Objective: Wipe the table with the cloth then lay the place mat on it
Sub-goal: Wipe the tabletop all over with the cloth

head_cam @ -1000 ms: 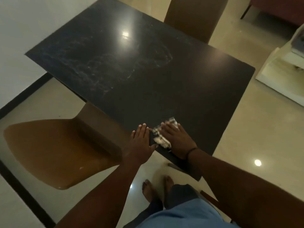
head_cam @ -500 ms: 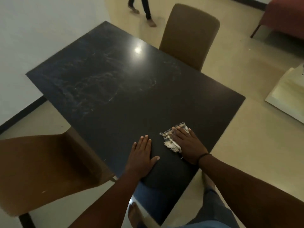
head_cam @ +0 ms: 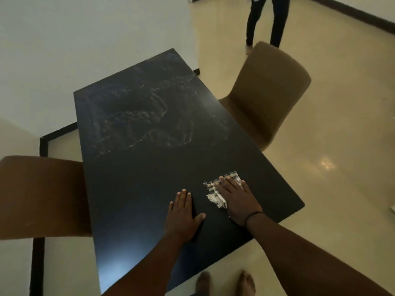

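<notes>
The right hand presses flat, fingers straight, on the fringed cloth near the tabletop right edge, while the left hand rests flat, fingers extended, just beside it.

One dark table is showing. One fringed checked cloth is lying on it. Two brown chairs are sitting at it: one on the left, one on the right. Two hands are resting flat: left hand, right hand. One other person is standing far back.
</notes>
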